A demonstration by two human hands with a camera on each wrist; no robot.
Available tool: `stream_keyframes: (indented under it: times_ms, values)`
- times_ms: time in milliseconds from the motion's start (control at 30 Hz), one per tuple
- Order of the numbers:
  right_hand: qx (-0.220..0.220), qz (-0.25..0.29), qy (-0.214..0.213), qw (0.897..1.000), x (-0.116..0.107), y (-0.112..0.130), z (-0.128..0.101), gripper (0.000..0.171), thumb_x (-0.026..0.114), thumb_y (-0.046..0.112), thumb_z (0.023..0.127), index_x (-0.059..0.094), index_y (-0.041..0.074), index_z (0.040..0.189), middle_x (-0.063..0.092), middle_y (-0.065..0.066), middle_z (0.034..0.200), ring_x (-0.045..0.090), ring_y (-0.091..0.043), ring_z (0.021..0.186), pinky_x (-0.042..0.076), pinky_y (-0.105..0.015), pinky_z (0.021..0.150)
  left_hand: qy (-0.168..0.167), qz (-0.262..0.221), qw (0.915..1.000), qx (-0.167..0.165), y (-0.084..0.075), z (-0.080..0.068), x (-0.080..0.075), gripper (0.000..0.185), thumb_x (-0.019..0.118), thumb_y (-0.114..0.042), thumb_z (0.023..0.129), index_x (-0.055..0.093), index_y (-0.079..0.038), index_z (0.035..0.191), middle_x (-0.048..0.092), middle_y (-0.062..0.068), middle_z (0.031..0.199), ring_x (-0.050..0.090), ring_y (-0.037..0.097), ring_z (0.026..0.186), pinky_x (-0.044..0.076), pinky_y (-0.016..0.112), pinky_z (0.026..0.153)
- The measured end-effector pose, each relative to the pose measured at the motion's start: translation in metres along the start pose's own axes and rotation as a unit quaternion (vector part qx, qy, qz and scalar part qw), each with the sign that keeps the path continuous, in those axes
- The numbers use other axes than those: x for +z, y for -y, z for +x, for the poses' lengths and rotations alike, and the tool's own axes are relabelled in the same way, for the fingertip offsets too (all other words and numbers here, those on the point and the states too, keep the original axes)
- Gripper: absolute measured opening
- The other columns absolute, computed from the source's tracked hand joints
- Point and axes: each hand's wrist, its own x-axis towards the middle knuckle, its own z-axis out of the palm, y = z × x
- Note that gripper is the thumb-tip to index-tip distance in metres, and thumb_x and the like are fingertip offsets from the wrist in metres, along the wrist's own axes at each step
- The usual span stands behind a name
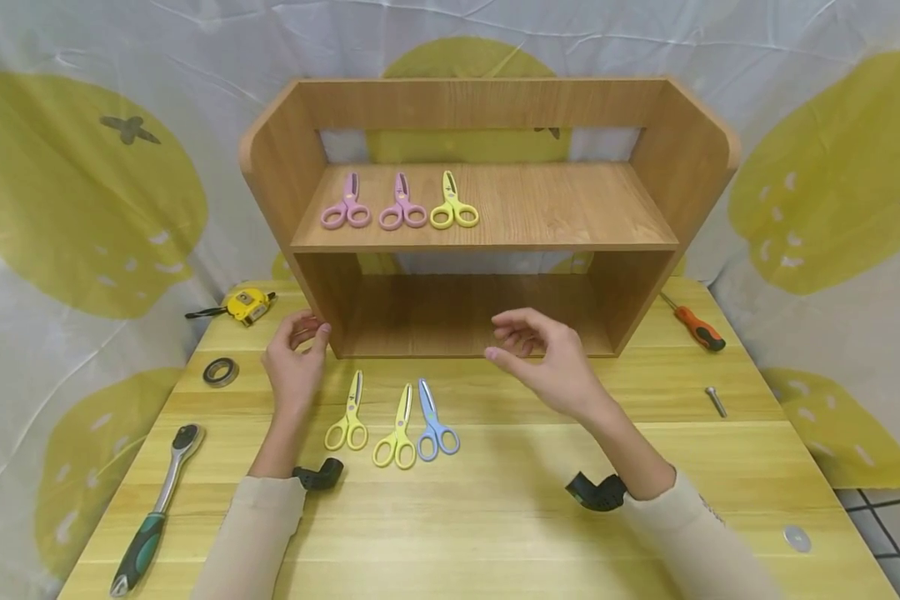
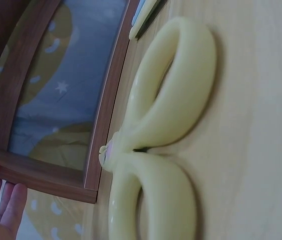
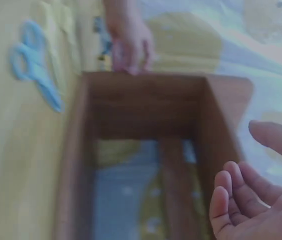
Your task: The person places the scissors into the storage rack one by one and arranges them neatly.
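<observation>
The head view shows both hands over the yellow wooden tabletop (image 1: 495,517), empty, fingers loosely curled: the left hand (image 1: 294,358) by the lower left front corner of the wooden shelf (image 1: 487,208), perhaps touching it, the right hand (image 1: 547,354) before its lower opening. Three scissors lie near the shelf's front edge: a yellow pair (image 1: 348,412), another yellow pair (image 1: 397,429), a blue pair (image 1: 433,423). The left wrist view shows only yellow handle loops (image 2: 165,135) close up. A lemon-print cloth (image 1: 82,183) hangs behind.
</observation>
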Motion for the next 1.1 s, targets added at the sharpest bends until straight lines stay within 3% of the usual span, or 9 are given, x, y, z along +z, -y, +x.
stream_keyframes:
  times_ms: [233, 433, 733, 1100]
  values:
    - [0.043, -0.006, 0.037, 0.998, 0.035, -0.035, -0.027, 0.043, 0.082, 0.032, 0.089, 0.067, 0.018, 0.127, 0.07, 0.002, 0.117, 0.065, -0.028, 0.105, 0.055, -0.037, 0.086, 0.007, -0.005, 1.0, 0.002, 0.0, 0.002, 0.0, 0.027, 0.077, -0.017, 0.094, 0.071, -0.01, 0.119, 0.076, 0.008, 0.108, 0.07, 0.004, 0.093, 0.055, 0.009, 0.072]
    - [0.075, 0.002, 0.056, 0.996, 0.06, -0.056, -0.039, 0.05, 0.085, 0.031, 0.087, 0.066, 0.012, 0.13, 0.071, -0.006, 0.124, 0.064, -0.028, 0.105, 0.057, -0.044, 0.088, 0.009, -0.01, 0.9999, 0.005, -0.003, 0.001, 0.0, 0.027, 0.077, -0.017, 0.093, 0.071, -0.011, 0.119, 0.076, 0.009, 0.108, 0.07, 0.005, 0.093, 0.054, 0.009, 0.072]
    - [0.092, 0.0, 0.086, 0.992, 0.089, -0.069, -0.047, 0.055, 0.087, 0.024, 0.084, 0.065, 0.006, 0.131, 0.072, -0.008, 0.118, 0.064, -0.023, 0.102, 0.056, -0.038, 0.083, 0.0, -0.023, 0.9997, 0.001, -0.004, 0.001, 0.0, 0.027, 0.079, -0.016, 0.092, 0.074, -0.011, 0.118, 0.077, 0.012, 0.11, 0.071, 0.003, 0.091, 0.055, 0.008, 0.072]
    - [0.103, 0.002, 0.121, 0.987, 0.106, -0.079, -0.049, 0.056, 0.087, 0.026, 0.084, 0.065, 0.005, 0.131, 0.072, -0.007, 0.121, 0.061, -0.022, 0.106, 0.052, -0.034, 0.086, -0.001, -0.022, 0.9997, -0.007, 0.001, -0.001, 0.0, 0.027, 0.08, -0.02, 0.092, 0.074, -0.013, 0.118, 0.077, 0.009, 0.109, 0.07, -0.001, 0.091, 0.055, 0.009, 0.072]
